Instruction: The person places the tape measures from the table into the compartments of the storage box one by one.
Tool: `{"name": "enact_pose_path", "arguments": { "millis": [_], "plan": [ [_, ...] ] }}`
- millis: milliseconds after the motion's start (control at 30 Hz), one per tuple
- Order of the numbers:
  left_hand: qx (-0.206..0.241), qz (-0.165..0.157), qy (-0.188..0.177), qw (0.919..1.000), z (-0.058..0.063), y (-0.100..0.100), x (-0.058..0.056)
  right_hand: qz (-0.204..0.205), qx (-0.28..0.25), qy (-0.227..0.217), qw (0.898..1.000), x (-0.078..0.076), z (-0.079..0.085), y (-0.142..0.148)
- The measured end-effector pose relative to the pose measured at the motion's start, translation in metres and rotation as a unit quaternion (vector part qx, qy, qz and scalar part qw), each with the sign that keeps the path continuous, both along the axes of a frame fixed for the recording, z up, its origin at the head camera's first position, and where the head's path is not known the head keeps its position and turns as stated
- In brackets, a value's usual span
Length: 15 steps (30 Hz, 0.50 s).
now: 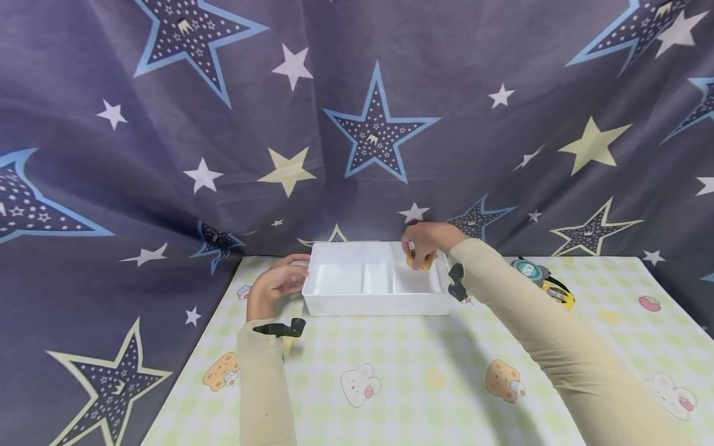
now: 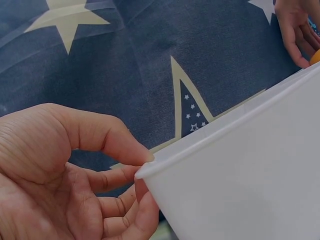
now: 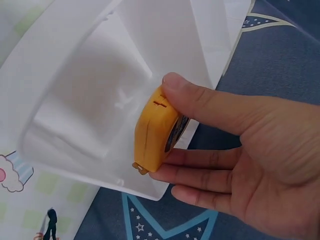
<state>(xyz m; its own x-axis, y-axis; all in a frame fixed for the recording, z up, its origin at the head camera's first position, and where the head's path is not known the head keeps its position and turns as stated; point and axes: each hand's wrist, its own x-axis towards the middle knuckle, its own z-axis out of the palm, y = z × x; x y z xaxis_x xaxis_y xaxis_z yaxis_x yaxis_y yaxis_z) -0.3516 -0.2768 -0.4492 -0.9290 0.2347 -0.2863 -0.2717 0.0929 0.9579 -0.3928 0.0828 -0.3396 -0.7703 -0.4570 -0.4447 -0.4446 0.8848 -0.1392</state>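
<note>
A white divided storage box (image 1: 379, 305) stands on the table against the curtain, its compartments facing up. At its left end my left hand (image 1: 277, 282) pinches the rim between thumb and fingers, as the left wrist view shows at the box corner (image 2: 235, 165). My right hand (image 1: 432, 238) holds a yellow tape measure (image 3: 152, 132) over the right compartment, thumb on top and fingers beneath. The metal hook (image 3: 140, 168) of the tape sticks out at its lower end. In the right wrist view, that compartment (image 3: 95, 90) has nothing lying in it.
Right of the box lie a grey tape measure with a teal label (image 1: 530, 270) and a yellow-and-black one (image 1: 558, 292), close together. A star-printed curtain (image 1: 346, 204) hangs directly behind the table. The checked tablecloth (image 1: 413, 353) spreads in front of the box.
</note>
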Motion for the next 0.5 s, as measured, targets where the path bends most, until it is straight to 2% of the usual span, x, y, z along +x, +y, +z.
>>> {"name": "enact_pose_path", "arguments": {
  "millis": [233,500],
  "plan": [
    [-0.023,0.010,0.013,0.9996,-0.002,-0.001,0.000,-0.003,0.010,0.013,1.000,-0.003,-0.007,0.001],
    [-0.032,-0.009,0.028,0.9991,-0.003,-0.004,0.004,0.018,0.009,0.036,0.999,-0.001,-0.019,-0.001]
  ]
}}
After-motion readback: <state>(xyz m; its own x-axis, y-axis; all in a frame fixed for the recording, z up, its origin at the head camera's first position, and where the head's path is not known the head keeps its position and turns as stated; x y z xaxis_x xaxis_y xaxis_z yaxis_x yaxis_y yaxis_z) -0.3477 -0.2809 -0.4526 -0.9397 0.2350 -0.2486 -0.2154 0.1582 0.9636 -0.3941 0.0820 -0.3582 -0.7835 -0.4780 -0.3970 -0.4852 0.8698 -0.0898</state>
